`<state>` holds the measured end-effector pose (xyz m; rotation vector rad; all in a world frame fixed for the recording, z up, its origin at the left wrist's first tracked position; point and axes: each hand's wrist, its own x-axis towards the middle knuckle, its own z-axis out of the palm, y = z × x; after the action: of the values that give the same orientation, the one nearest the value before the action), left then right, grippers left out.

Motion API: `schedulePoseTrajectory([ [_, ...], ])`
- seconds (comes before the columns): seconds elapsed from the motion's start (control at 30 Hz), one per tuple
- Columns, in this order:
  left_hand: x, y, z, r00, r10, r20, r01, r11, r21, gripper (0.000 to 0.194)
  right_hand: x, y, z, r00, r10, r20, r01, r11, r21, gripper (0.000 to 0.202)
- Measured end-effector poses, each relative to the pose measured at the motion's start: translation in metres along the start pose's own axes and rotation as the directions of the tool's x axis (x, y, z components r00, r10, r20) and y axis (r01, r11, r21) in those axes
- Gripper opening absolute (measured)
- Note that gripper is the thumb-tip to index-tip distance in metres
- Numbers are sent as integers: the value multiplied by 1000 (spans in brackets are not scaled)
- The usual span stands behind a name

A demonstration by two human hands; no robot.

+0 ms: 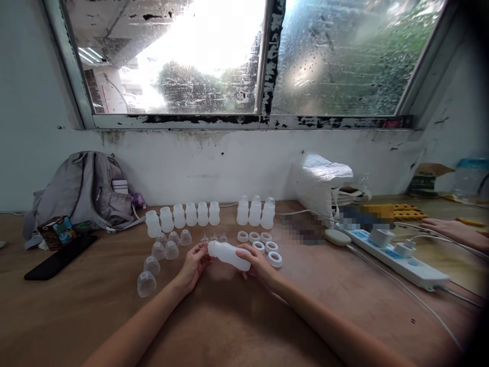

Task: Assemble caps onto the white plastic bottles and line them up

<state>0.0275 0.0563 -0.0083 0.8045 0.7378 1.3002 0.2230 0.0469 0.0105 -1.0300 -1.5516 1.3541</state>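
Note:
A frosted white baby bottle [228,255] is held nearly level just above the table, its neck pointing left. My right hand [260,267] is closed round its base end. My left hand [194,269] pinches at the neck end; whether a small part sits between those fingers is hidden. Right behind the bottle stand several clear nipples [214,238]. White collar rings [272,246] lie near my right hand. Clear domed caps [146,283] are spread to the left of my left hand. Farther back is a row of open bottles [179,216], with three capped bottles [255,211] to their right.
At left are a grey backpack [86,193], a small box [57,232] and a black phone-like slab [61,257]. On the right lie a white power strip [397,262] with cables, a round white pad [337,237] and a white bag [313,188]. Another person's hand [454,233] rests far right.

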Motion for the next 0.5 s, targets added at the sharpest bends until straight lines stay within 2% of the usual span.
schedulePoseTrajectory([
  [0.07, 0, -1, 0, 1000, 7, 12, -7, 1000, 9, 24, 0, -1, -2, 999, -39, -16, 38, 996, -79, 32],
  [0.13, 0, -1, 1, 999, 25, 29, -26, 999, 43, 24, -2, -3, -5, 984, -169, -45, 152, 952, -265, 28],
  [0.23, -2, 0, 4, 999, 21, 31, -24, 996, 90, 29, -7, -7, -6, 918, -397, -16, 335, 795, -505, 29],
  [0.3, -3, 1, 5, 1000, 13, 16, -15, 995, 99, 34, -10, -8, -3, 873, -488, 19, 415, 722, -554, 33],
  [0.33, -3, 1, 6, 1000, 13, 7, -13, 994, 104, 36, -11, -8, -1, 865, -502, 24, 431, 717, -548, 35],
  [0.37, -4, 0, 6, 1000, 22, -5, -21, 993, 118, 37, -11, -7, 1, 875, -485, 13, 419, 743, -521, 36],
  [0.4, -4, 0, 6, 999, 46, -16, -43, 989, 144, 37, -11, -6, 2, 905, -425, -13, 370, 803, -466, 35],
  [0.47, -4, -1, 5, 992, 122, -28, -114, 970, 217, 33, -9, -3, 3, 984, -176, -41, 160, 953, -257, 34],
  [0.5, -4, -2, 4, 987, 162, -22, -152, 957, 247, 30, -7, -1, 2, 1000, -25, -17, 23, 993, -118, 35],
])
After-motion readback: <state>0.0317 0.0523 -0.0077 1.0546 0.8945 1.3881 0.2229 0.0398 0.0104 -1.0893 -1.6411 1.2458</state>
